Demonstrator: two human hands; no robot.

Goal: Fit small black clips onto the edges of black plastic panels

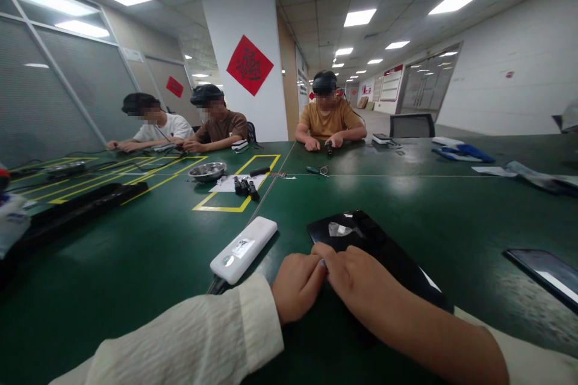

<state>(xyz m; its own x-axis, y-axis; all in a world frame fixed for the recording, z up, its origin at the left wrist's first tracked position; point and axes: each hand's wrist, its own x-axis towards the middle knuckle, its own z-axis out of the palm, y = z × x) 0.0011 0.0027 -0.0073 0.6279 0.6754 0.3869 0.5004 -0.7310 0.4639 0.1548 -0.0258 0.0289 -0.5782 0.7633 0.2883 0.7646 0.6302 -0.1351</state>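
My left hand is closed, its thumb side against the fingers of my right hand. My right hand is closed too, with the fingers bent down. A tiny bluish spot shows where the two hands meet; what they hold, if anything, is hidden. Under and behind my right hand lies a glossy black panel with a clear, crumpled-looking patch on top. Left of the hands, a white power bank rests on the green table with a dark cable at its near end.
A phone lies at the right. Further back are a metal bowl, several small black parts on white paper, and green-handled pliers. A long black part lies left. Three people sit across the table, one facing me.
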